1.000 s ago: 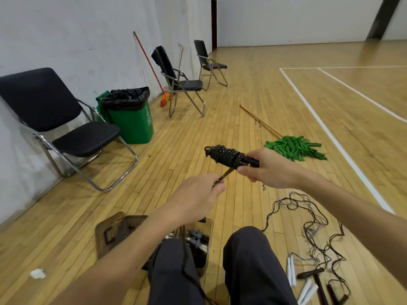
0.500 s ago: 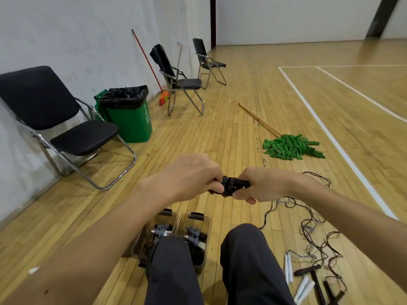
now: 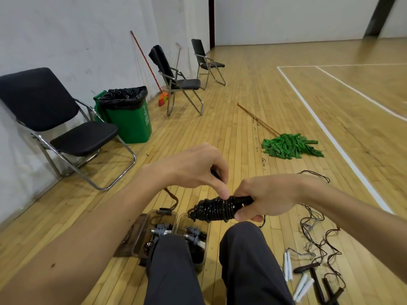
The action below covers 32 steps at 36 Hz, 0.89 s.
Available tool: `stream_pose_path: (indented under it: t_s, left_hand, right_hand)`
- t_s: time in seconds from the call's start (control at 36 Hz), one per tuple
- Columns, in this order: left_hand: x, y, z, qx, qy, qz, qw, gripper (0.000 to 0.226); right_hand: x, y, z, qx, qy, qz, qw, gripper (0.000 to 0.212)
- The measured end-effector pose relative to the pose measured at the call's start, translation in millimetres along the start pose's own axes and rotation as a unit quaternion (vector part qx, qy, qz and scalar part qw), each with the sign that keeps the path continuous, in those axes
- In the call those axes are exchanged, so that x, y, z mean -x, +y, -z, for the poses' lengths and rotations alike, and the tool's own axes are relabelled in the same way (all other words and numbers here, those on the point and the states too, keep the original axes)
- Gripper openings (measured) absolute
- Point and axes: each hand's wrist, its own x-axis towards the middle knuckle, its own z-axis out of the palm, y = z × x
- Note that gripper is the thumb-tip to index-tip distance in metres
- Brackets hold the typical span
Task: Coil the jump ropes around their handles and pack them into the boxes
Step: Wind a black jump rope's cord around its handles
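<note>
The black jump rope (image 3: 217,209) is held in the air above the knees, just over the far end of 2 clear boxes, with its cord wound in tight turns round the handles. The bare handle end is gripped by the right hand (image 3: 271,197), whose fingers are curled round it from below while the thumb lies on top. The top of the coil is pinched by the left hand (image 3: 193,168) between thumb tip and curled fingers (image 3: 224,191); exactly which strand is pinched cannot be told. A dark strap-like loop (image 3: 172,198) hangs below the left wrist toward the boxes.

The left box (image 3: 158,220) and the right box (image 3: 199,225) stand side by side on the wooden floor (image 3: 220,133), touching, partly hidden by the left trouser leg (image 3: 174,267). In each, a grey rope wound on white handles is seen (image 3: 160,231) (image 3: 193,235). A dark translucent lid (image 3: 128,238) lies against the left box.

To the right of the right trouser leg (image 3: 248,260), a tangle of loose black and grey cords (image 3: 319,234) is spread on the floor, with white handles (image 3: 288,267) and black handles (image 3: 308,267) at its near end.

Farther off, a green mop (image 3: 290,146) lies on the floor. Along the white wall are set 3 black folding chairs (image 3: 83,137), a green bin (image 3: 132,119) with a black liner, and a red-handled broom (image 3: 145,62).
</note>
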Motion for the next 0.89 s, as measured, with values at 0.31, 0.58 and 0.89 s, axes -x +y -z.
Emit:
stream_pose_path:
  t_s: [0.31, 0.58, 0.89]
  left_hand:
    - [0.7, -2.6, -1.1, 0.222, 0.002, -0.026, 0.975, 0.021]
    - [-0.3, -8.8, -7.9, 0.377, 0.047, -0.061, 0.923, 0.044]
    - [4.4, -3.1, -27.2, 0.357, 0.114, 0.035, 0.926, 0.023]
  right_hand:
    - [24.0, -7.6, 10.5, -0.019, -0.011, 0.081, 0.996, 0.022]
    - [36.5, -2.4, 19.2, -0.096, 0.074, 0.191, 0.974, 0.024]
    - [21.8, 13.5, 15.2, -0.226, 0.174, 0.204, 0.936, 0.031]
